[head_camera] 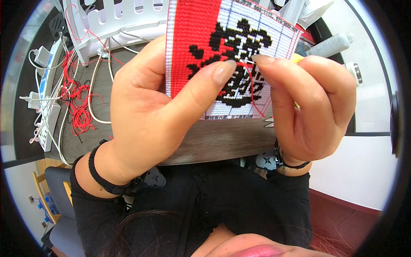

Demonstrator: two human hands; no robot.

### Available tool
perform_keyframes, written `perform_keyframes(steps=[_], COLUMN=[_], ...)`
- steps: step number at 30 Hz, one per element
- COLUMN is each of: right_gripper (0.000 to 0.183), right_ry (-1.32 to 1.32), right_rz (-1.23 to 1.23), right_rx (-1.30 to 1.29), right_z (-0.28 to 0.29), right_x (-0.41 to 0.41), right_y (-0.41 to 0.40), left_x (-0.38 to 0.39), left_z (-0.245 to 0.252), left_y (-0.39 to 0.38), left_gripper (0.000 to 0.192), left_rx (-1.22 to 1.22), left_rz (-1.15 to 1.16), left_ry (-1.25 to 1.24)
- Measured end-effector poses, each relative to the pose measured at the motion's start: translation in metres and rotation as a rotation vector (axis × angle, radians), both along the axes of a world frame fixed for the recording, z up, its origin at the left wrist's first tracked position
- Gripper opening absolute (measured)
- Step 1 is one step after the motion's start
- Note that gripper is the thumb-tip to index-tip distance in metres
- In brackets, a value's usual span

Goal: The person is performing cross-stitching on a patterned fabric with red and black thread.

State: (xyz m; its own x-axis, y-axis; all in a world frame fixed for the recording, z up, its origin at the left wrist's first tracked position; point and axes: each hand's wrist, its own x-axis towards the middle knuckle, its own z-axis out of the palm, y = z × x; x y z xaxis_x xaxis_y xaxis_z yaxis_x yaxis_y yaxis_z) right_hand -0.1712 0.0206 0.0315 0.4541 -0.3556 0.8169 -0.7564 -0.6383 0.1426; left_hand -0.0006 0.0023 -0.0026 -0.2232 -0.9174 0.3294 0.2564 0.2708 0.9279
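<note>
My left hand (151,106) holds up a piece of cross-stitch canvas (276,35), thumb on the front and fingers behind it. Red stitching fills the canvas's left side, and a black stitched character covers its middle; the remaining ground is white with blue grid lines. Between the thumb and forefinger of my right hand (311,96) is a thin needle (248,61), lying against the canvas front near my left thumb tip. A red thread (252,86) hangs in a curve over the canvas below the needle. Where the needle's point lies cannot be made out.
On the dark wood-grain table (221,138), a tangle of red thread (80,109) lies at the left beside white cables and a power strip (48,96). A white plastic rack (112,22) stands behind. Bottles (332,45) are at the right. A grey chair (59,196) stands lower left.
</note>
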Motion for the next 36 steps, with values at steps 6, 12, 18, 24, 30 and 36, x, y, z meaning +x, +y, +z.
perform_keyframes(steps=[6, 12, 18, 24, 30, 36], right_gripper=[0.022, 0.023, 0.019, 0.029, 0.024, 0.023], right_ry=[0.108, -0.208, -0.217, -0.785, -0.816, -0.693], right_rz=[-0.083, 0.148, 0.262, 0.459, 0.593, 0.54], right_rx=[-0.063, 0.096, 0.284, 0.552, 0.886, 0.812], right_z=[-0.007, -0.004, 0.003, -0.014, -0.023, -0.024], right_x=[0.007, 0.005, -0.002, -0.034, -0.011, -0.011], right_y=[0.002, -0.001, -0.005, -0.038, -0.018, -0.022], left_x=[0.0, 0.001, 0.003, -0.002, -0.001, -0.005], left_z=[-0.003, -0.006, -0.006, -0.006, -0.006, -0.006], left_y=[-0.001, -0.004, -0.002, -0.003, -0.004, -0.006], left_gripper=[0.019, 0.019, 0.015, 0.022, 0.021, 0.018], left_rx=[-0.17, -0.411, -0.358, -0.111, -0.094, -0.083], left_rz=[0.119, 0.203, 0.158, -0.117, -0.099, -0.113], left_ry=[-0.197, -0.366, -0.302, 0.114, 0.017, 0.09])
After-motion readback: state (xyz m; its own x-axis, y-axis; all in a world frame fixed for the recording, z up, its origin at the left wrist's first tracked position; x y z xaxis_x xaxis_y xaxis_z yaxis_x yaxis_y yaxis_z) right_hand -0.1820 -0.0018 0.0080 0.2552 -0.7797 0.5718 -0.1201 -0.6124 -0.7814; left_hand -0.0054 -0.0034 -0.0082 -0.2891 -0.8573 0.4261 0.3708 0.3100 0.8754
